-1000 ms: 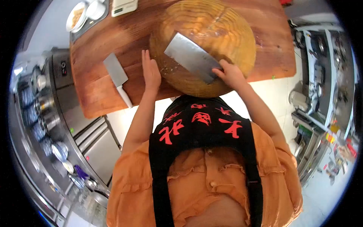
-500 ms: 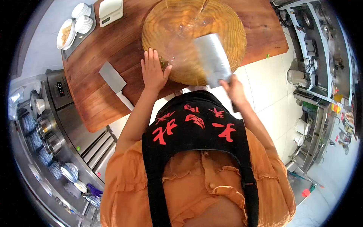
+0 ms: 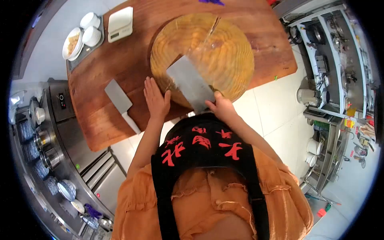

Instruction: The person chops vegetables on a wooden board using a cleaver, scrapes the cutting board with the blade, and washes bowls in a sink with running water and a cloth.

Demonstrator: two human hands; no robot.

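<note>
right hand [image 3: 222, 107]: grips the cleaver [image 3: 190, 82] at its handle end, thumb against the blade, remaining fingers curled and mostly hidden
cleaver: slants over the near left part of the chopping block [image 3: 230, 52], broad face up; unclear whether touching the wood
left hand [image 3: 157, 100]: held at the block's near left edge, fingers straight and close together, thumb spread apart
second cleaver [image 3: 118, 97]: lies on the wooden table [image 3: 130, 64], left of the left hand, pale handle towards the person
scale [image 3: 120, 23]: stands beside the tray [image 3: 80, 57] of white bowls [image 3: 92, 37]
</note>
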